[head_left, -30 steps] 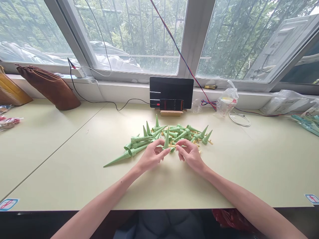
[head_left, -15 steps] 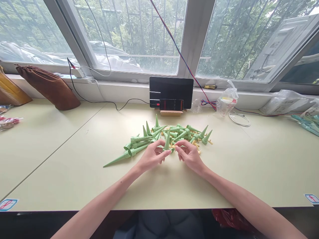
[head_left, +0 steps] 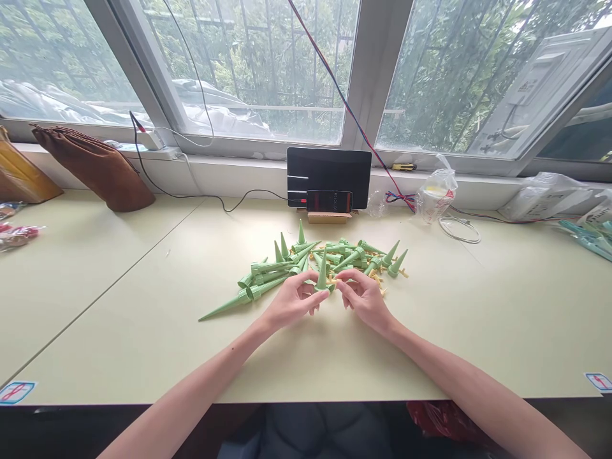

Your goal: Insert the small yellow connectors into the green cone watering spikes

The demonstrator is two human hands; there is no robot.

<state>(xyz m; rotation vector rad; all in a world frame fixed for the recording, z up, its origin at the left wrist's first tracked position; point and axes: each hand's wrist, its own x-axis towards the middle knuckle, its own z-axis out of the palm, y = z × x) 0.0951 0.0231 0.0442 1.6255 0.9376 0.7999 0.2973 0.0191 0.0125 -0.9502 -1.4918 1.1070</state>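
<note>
Spikes (head_left: 352,256): matt plast.; tabletop (head_left: 143,338): smooth; bag (head_left: 445,167): glossy clr. plast.

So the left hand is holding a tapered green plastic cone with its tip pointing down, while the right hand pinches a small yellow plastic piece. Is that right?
Not quite: the head view shows the tapered green plastic cone pointing tip up, not down. The left hand does hold it, and the right hand pinches a small yellow plastic piece.
</note>
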